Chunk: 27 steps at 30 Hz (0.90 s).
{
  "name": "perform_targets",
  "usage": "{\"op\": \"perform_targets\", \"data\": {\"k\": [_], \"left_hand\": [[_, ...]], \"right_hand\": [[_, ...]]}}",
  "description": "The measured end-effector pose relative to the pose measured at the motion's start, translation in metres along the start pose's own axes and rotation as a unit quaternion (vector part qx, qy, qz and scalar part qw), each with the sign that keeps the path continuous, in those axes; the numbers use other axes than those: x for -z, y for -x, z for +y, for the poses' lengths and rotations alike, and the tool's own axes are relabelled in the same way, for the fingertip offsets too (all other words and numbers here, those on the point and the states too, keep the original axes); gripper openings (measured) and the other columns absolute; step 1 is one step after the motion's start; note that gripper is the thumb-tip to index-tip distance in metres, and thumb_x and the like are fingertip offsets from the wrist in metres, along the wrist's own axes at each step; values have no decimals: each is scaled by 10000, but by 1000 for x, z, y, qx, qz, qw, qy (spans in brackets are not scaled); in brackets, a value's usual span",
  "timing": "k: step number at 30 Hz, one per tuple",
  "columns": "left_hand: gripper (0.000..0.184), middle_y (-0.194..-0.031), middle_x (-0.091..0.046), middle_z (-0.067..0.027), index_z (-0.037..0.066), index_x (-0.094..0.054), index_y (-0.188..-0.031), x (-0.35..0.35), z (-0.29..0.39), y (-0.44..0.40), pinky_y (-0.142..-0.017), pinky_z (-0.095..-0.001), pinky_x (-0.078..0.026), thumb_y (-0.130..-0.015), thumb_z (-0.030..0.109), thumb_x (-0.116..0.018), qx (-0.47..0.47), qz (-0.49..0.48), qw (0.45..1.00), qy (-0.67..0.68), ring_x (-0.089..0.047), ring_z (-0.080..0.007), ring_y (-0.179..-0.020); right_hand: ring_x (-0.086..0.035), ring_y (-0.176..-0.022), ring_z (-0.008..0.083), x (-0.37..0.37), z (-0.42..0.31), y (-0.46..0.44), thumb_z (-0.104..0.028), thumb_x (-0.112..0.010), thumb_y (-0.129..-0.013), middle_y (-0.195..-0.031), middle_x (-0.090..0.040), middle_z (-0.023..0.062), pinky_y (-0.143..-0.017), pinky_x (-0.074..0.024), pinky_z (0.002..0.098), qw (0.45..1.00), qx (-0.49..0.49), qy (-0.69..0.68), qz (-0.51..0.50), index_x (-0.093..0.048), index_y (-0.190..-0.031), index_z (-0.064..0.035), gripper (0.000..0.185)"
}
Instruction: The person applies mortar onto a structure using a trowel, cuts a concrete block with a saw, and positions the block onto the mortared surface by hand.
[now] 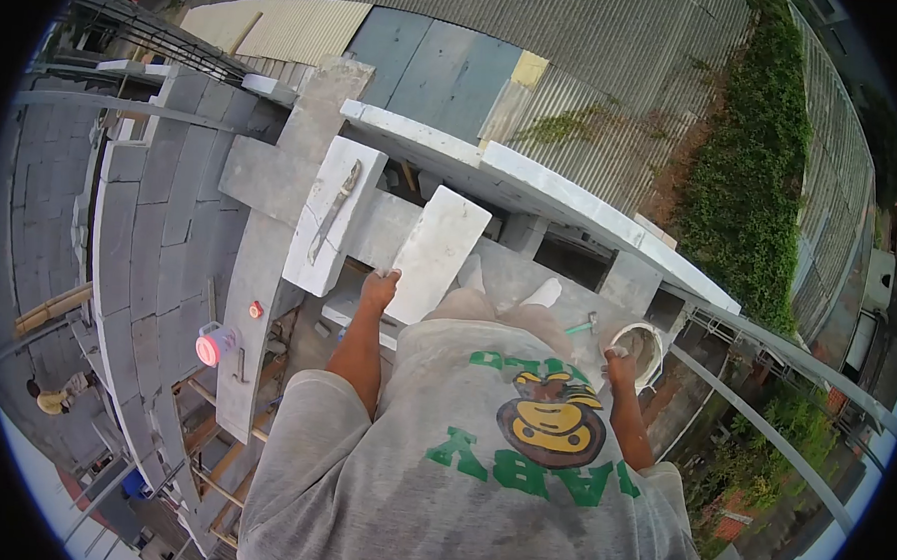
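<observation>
My left hand (379,289) is closed on the near left edge of a long white block (438,252), which lies tilted across a grey slab. Over on the right, my right hand (620,370) grips the rim of a round white bucket (650,341); its contents are hard to make out. Left of the gripped block is a second white block (315,236) with a long, thin, dusty tool (333,213) resting on top. Between my feet and the bucket lies a hammer (592,331) with a green handle.
A jug with a pink lid (212,347), an orange-red roll (256,310) and another hammer-like tool (240,367) sit on a concrete slab at left. Openings drop away beside the slabs. Low block walls (611,225) edge a corrugated roof (617,82). Another person (58,395) is far below left.
</observation>
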<state>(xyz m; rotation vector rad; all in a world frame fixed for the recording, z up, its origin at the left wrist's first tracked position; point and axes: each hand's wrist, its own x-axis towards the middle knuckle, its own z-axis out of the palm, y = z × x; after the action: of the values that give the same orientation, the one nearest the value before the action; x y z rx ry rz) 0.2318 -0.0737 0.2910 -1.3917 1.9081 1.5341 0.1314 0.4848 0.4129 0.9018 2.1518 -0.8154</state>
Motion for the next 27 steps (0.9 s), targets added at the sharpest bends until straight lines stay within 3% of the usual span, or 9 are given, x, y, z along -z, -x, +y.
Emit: {"op": "perform_targets", "data": {"k": [1,2,4,5,7,14,20,23,27], "left_hand": [[409,-838,-668,-97,-41,-658,-1038,-1,30,20,-714,-329,-493,-851,322,-659,13,-31,999,26,-632,-189,-784],[347,-804,-614,-25,-25,-647,-1040,-3,36,20,-650,-279,-474,-868,277,-656,23,-48,996,70,-569,-118,-723],[210,-878,-621,-29,16,-650,-1004,4,16,-14,-629,-246,-485,-890,192,-642,24,-133,985,111,-591,-119,-750],[188,-887,-617,-37,7,-638,-1006,5,20,-17,-612,-241,-489,-888,153,-647,17,-134,985,111,-595,-114,-760],[193,-857,-606,-36,-4,-619,-1011,0,69,10,-621,-253,-501,-889,143,-645,65,-88,994,25,-595,-127,-741],[259,-861,-606,-36,-8,-623,-1050,5,115,0,-706,-285,-499,-908,209,-622,13,-110,991,-71,-588,-141,-763],[372,-923,-631,-73,-42,-618,-1104,-67,176,71,-818,-320,-479,-916,279,-618,-55,-95,981,-162,-601,-177,-878],[399,-899,-641,-60,-39,-646,-1060,-112,189,108,-773,-286,-442,-921,332,-600,-109,-133,950,-261,-567,-148,-853],[404,-967,-658,-71,-42,-626,-1142,-198,220,163,-845,-278,-454,-916,292,-609,-105,-170,899,-390,-585,-151,-922]], "right_hand": [[-653,-677,153,0,23,-11,-227,-672,-837,-697,-562,54,-499,-480,284,1000,-18,12,9,-640,-953,-14,244],[-672,-714,239,-18,95,-58,-273,-670,-829,-732,-628,110,-567,-511,346,992,27,69,98,-655,-921,7,295],[-638,-973,455,1,15,29,-417,-667,-802,-1012,-652,325,-877,-487,460,984,-5,137,116,-680,-946,76,513],[-625,-1037,443,4,4,45,-420,-672,-801,-1049,-651,312,-898,-486,469,984,-5,123,129,-677,-996,80,537],[-626,-1031,437,-14,38,37,-416,-671,-793,-1033,-660,301,-903,-492,453,980,8,68,186,-669,-964,97,541],[-654,-962,386,-46,109,21,-401,-664,-802,-951,-689,234,-866,-496,445,993,-59,17,101,-694,-952,-10,420],[-655,-942,393,-9,166,-10,-371,-664,-806,-955,-692,230,-813,-500,437,995,-55,-48,68,-686,-963,-7,398],[-675,-777,338,-1,230,-66,-335,-670,-809,-810,-699,180,-723,-504,440,985,-105,-118,63,-676,-904,5,353],[-642,-995,411,39,277,-120,-371,-635,-824,-967,-682,254,-850,-500,472,985,-146,-75,61,-664,-985,19,423]]}}
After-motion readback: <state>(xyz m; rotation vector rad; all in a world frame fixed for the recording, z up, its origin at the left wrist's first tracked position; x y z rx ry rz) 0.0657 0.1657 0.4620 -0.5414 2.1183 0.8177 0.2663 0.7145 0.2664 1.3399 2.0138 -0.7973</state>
